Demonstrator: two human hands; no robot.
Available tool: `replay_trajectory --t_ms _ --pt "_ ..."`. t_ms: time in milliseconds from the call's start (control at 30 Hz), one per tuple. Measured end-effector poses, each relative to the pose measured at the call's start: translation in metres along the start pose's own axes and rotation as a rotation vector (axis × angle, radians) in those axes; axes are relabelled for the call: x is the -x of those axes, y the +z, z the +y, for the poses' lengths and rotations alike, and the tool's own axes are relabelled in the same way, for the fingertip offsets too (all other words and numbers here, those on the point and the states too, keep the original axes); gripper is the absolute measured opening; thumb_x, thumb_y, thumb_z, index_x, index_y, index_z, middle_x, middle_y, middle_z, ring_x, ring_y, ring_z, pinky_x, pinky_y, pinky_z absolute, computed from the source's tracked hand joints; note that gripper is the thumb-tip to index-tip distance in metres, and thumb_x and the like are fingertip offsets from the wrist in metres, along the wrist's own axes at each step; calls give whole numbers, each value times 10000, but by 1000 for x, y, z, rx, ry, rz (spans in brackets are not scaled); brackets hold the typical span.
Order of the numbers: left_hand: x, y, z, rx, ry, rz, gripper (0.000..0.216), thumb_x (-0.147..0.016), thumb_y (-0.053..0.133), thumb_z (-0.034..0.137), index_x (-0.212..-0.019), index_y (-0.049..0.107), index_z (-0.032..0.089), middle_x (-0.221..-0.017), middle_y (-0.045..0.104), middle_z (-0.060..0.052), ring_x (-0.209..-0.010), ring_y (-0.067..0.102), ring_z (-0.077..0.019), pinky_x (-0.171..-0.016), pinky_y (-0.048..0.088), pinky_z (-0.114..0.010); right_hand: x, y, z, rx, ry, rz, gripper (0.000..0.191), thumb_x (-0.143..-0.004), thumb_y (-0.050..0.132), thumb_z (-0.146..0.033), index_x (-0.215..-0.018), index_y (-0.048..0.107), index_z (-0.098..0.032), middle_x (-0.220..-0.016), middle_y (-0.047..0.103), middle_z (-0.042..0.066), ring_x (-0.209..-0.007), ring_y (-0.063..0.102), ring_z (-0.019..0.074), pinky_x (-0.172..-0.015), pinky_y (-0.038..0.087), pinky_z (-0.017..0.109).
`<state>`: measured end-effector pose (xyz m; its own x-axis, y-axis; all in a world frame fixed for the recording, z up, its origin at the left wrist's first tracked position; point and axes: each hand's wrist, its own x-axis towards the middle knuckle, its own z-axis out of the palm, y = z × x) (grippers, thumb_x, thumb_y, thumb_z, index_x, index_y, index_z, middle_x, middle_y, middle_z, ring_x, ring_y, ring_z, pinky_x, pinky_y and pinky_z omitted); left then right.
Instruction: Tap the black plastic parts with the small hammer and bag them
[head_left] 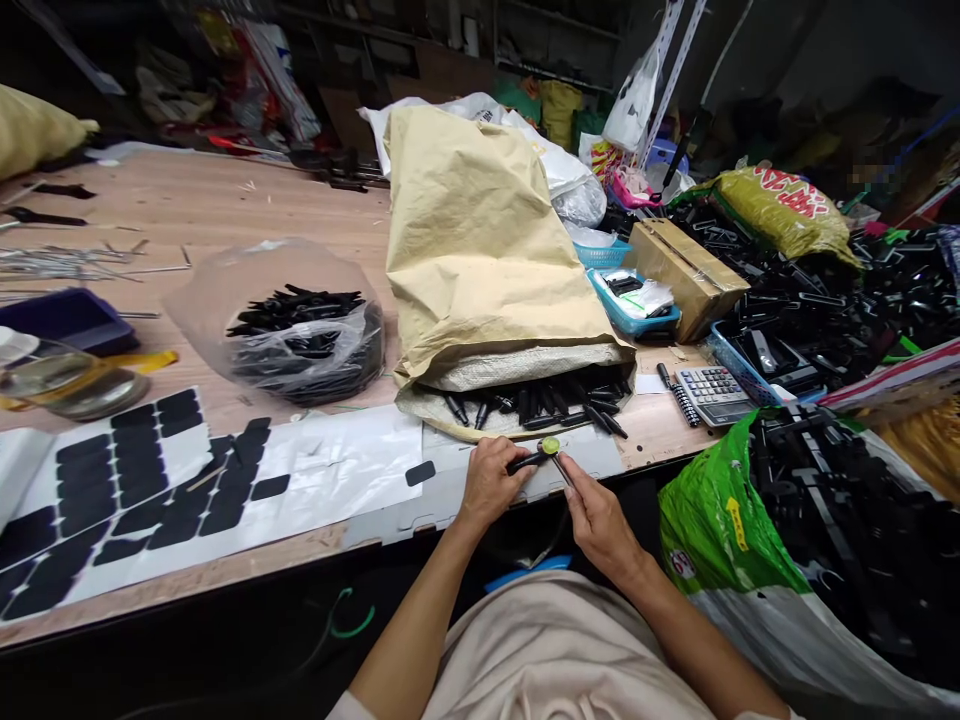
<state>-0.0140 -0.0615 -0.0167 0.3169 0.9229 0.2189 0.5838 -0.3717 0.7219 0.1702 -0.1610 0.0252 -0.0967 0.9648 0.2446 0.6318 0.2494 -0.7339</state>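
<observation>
Now the left hand (491,478) is closed on a black part (529,461), the right hand (598,512) on a thin rod (562,469); beyond sits a sack (487,250).

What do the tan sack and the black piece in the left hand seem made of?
Sack: likely matte paper, from its sharp creases; the pale lining looks woven, perhaps plastic, from its textured surface. Black piece: smooth plastic or perhaps coated metal, given its slight sheen.
</observation>
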Motion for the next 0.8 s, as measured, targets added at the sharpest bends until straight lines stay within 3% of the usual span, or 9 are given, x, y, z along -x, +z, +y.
replay_trajectory --t_ms 133,300,433,533,667,733,800 --pt "1 0 1 -8 3 1 156 -779 758 269 -932 754 242 -851 676 -21 -910 533 -224 -850 406 -368 1 0 10 -5 46 -20 528 -981 414 -165 -1505 446 -223 -1426 587 78 -1300 574 213 -1115 467 383" --pt "-1 -1 1 -40 17 6 172 -813 722 305 -967 747 234 -877 675 -32 -898 525 -220 -849 414 -370 -6 -13 27 -24 154 88 516 -978 414 -213 -1491 461 -189 -1443 568 95 -1322 548 229 -1131 433 411" --pt "6 -8 9 -33 108 44 188 -878 645 361 -974 731 225 -847 669 -45 -869 549 -215 -830 432 -377 -12 -19 43 -36 236 97 512 -945 442 -216 -1452 513 -194 -1256 689 103 -1113 663 239 -989 531 417" --pt "33 -8 17 -24 227 60 214 -906 591 380 -980 722 228 -809 672 -61 -794 583 -204 -778 469 -367 -14 -18 51 -70 264 97 515 -938 441 -219 -1446 519 -196 -1097 727 89 -909 686 213 -863 569 381" --pt "84 8 16 -49 382 -132 214 -906 590 357 -1044 720 258 -762 683 -58 -696 626 -184 -668 486 -321 -14 -15 56 -109 254 98 532 -927 442 -215 -1454 507 -199 -1025 724 73 -781 656 180 -793 564 339" --pt "98 17 11 -85 328 -249 239 -932 558 350 -1103 704 271 -801 705 -55 -728 662 -186 -683 495 -309 -13 -14 58 -111 257 99 540 -924 438 -217 -1461 496 -200 -1034 721 75 -762 648 175 -776 560 329" --pt "102 22 5 -165 166 -368 254 -942 542 341 -1135 691 270 -884 729 -63 -800 696 -206 -699 501 -305 -13 -13 58 -103 261 101 543 -924 435 -217 -1463 492 -198 -1049 719 81 -760 645 177 -770 559 329"
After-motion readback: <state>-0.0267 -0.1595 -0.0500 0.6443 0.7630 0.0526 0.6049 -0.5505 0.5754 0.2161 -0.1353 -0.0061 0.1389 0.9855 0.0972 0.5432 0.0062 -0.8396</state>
